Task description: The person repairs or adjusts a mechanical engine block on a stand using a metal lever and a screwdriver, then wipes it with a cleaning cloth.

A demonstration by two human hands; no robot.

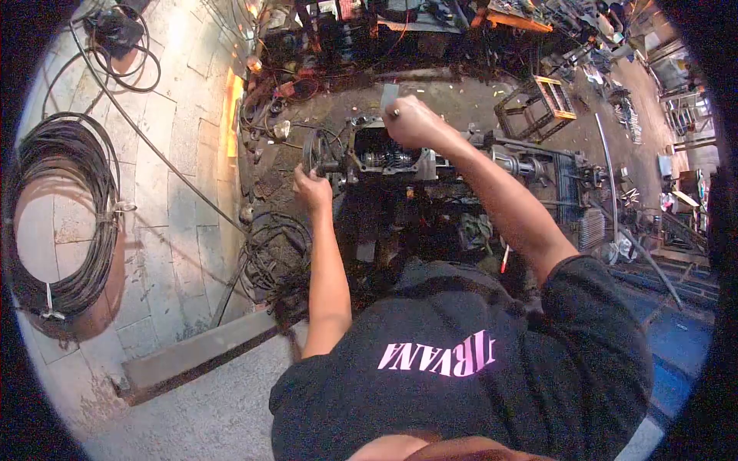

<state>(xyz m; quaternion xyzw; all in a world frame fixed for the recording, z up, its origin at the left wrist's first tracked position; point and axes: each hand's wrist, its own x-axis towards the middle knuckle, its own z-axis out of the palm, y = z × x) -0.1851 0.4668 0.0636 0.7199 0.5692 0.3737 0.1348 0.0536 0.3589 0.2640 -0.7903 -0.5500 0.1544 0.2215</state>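
Observation:
An open metal gear housing (387, 170) sits in front of me, with gears (388, 158) showing inside. My left hand (314, 187) has its fingers closed on the rim of a round handwheel (310, 150) at the housing's left side. Above the housing's upper right edge, my right hand (413, 123) is closed in a fist around a handle, of which only the dark end shows. A flat grey piece (390, 94) stands up just beyond this fist; whether it belongs to the handle I cannot tell.
Coiled black cable (100, 230) hangs on the block wall at left. Loose hoses (273, 246) lie left of the machine. A metal frame (542, 107) stands on the floor at upper right. Long rods (607, 173) and a blue surface (684, 346) are at right.

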